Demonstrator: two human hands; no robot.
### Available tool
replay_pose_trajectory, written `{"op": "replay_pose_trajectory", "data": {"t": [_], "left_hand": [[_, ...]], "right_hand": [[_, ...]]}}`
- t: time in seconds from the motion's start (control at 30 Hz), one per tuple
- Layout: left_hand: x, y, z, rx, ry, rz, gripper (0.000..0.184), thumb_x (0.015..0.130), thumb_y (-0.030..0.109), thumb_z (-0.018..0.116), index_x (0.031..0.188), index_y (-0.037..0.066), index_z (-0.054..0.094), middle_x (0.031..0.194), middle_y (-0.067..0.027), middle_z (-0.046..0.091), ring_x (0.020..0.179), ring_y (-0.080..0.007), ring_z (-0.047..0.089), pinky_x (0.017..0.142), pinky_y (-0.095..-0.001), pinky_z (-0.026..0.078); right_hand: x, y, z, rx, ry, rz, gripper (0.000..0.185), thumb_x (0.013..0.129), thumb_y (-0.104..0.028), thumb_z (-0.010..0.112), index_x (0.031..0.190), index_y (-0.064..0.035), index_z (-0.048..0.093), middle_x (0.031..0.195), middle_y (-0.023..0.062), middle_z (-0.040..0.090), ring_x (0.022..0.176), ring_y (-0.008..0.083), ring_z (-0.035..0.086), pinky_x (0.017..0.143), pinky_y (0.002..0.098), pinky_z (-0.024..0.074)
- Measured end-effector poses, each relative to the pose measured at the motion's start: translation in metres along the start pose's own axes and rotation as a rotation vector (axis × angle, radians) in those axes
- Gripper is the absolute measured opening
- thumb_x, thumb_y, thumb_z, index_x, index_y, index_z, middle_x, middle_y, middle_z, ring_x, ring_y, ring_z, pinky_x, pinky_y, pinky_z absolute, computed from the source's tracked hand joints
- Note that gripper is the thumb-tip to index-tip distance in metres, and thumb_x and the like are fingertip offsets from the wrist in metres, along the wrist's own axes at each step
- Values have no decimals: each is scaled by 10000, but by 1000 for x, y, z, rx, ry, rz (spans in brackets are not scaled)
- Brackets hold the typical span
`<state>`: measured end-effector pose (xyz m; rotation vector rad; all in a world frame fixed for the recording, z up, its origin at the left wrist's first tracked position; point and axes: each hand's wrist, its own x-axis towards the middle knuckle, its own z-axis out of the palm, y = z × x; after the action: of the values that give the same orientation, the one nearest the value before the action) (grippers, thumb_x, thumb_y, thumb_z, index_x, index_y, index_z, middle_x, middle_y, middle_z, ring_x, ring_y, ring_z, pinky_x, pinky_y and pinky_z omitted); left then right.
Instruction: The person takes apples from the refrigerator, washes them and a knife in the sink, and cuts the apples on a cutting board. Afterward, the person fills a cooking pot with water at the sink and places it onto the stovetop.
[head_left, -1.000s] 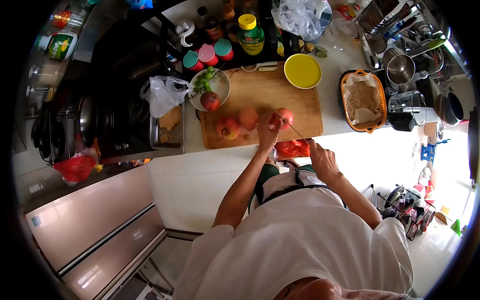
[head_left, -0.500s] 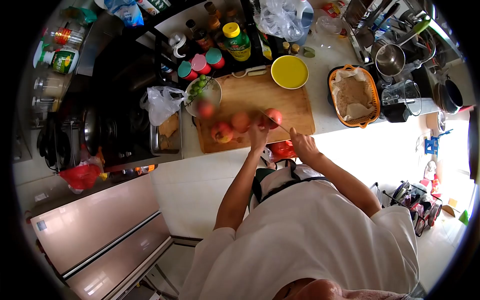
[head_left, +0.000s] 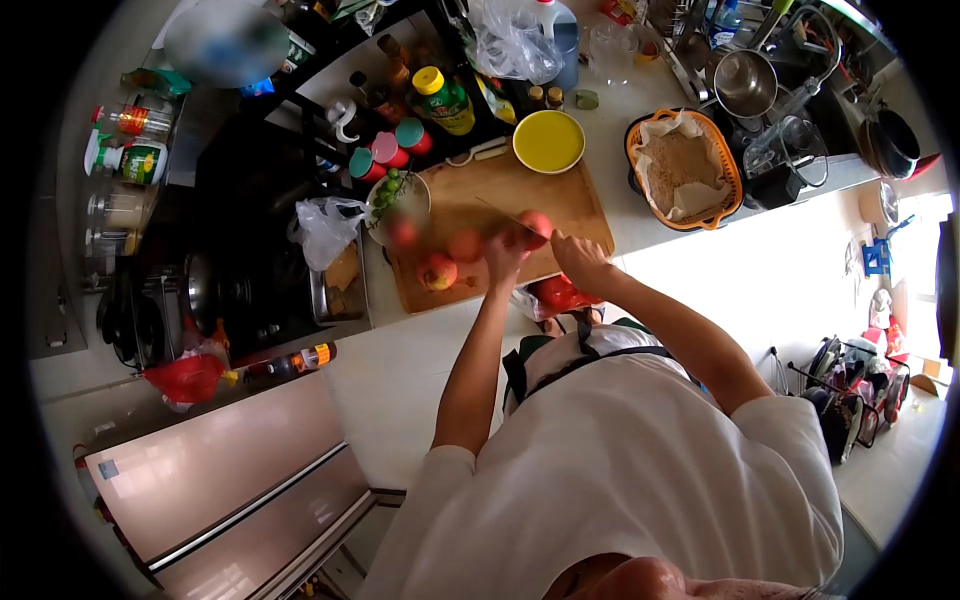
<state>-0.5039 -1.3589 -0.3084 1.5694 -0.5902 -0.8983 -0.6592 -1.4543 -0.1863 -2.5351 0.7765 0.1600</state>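
Observation:
On a wooden cutting board point(head_left: 560, 200), my left hand point(head_left: 507, 257) has its fingers closed around a reddish pomegranate point(head_left: 537, 226). My right hand point(head_left: 582, 262) grips a kitchen knife point(head_left: 512, 217), its thin blade lying across that fruit at a slant. How deep the edge sits cannot be made out. Left of my left hand are a second round red fruit point(head_left: 465, 244), partly blurred, and a pomegranate point(head_left: 437, 272) with its crown showing. A bowl point(head_left: 420, 205) at the board's left edge holds green fruit and a blurred red one.
A yellow plate point(head_left: 549, 142) rests at the board's back edge. To the right stands an orange basket point(head_left: 735, 185) lined with paper. Left are a plastic bag point(head_left: 328, 232) and a metal tray point(head_left: 320, 298). Capped jars point(head_left: 388, 152) and bottles line the back.
The whole view has shifted slightly as my head moved. My left hand stays on the pomegranate and my right hand on the knife, with the blade still across the fruit.

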Motion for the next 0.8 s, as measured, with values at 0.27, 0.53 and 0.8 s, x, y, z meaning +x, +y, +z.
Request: {"op": "replay_pose_trajectory", "data": {"t": [0.27, 0.53, 0.8], "left_hand": [[-19, 18, -3, 230, -31, 251, 640, 805, 17, 630, 1374, 53, 338, 1278, -103, 463, 967, -186, 580, 856, -314, 489], [-30, 30, -16, 93, -122, 0, 574, 786, 69, 690, 1293, 28, 423, 1172, -107, 539, 902, -175, 602, 766, -287, 518], [-28, 56, -10, -153, -150, -139, 230, 807, 148, 689, 968, -1, 618, 827, -17, 644, 692, -69, 596, 599, -195, 484]], "right_hand": [[13, 48, 40, 181, 115, -73, 243, 931, -196, 341, 1069, -33, 456, 718, 190, 619, 632, 399, 599, 522, 501, 458], [-16, 28, 5, 181, 197, -115, 107, 878, -103, 410, 953, -28, 415, 636, 215, 567, 596, 416, 574, 508, 490, 440], [-60, -11, -27, 313, 204, -40, 113, 916, -126, 383, 937, -16, 400, 618, 217, 547, 583, 428, 559, 495, 503, 431]]}}
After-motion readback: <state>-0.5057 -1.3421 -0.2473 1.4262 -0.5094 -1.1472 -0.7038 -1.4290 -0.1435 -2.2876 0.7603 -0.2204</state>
